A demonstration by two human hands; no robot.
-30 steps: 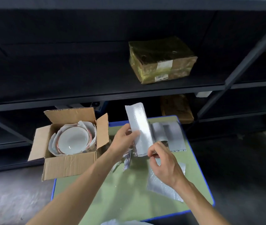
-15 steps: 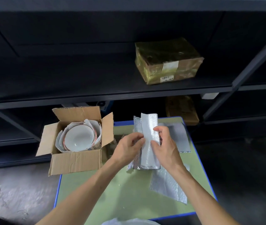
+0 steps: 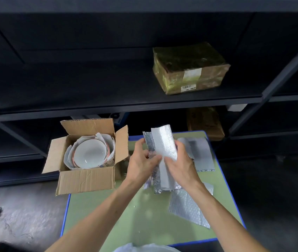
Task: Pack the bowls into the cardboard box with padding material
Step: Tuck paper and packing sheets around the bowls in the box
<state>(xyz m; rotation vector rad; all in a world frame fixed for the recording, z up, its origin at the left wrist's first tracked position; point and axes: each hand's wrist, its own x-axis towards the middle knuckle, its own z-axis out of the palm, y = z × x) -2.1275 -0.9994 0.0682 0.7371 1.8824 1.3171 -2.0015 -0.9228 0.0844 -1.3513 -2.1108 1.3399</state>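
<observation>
Both hands are gripping a folded foil sheet (image 3: 164,142) over the green table (image 3: 126,224). The left hand (image 3: 141,164) is curling its fingers round the sheet's left edge while the right hand (image 3: 181,164) is pinching the right edge, and the thumbs are almost meeting at the sheet's middle. The sheet is standing nearly upright, its top curling over. The box (image 3: 86,180) is sitting at the table's far left corner with its flaps open, overhanging the edge. A white bowl (image 3: 90,153) is lying inside it, with white paper (image 3: 108,142) lining the space around it. A second sheet (image 3: 201,153) is lying flat beyond the right hand, and a third sheet (image 3: 190,208) is lying near the right forearm. A wrapped parcel (image 3: 190,68) is sitting on the dark shelf (image 3: 90,91) behind.
</observation>
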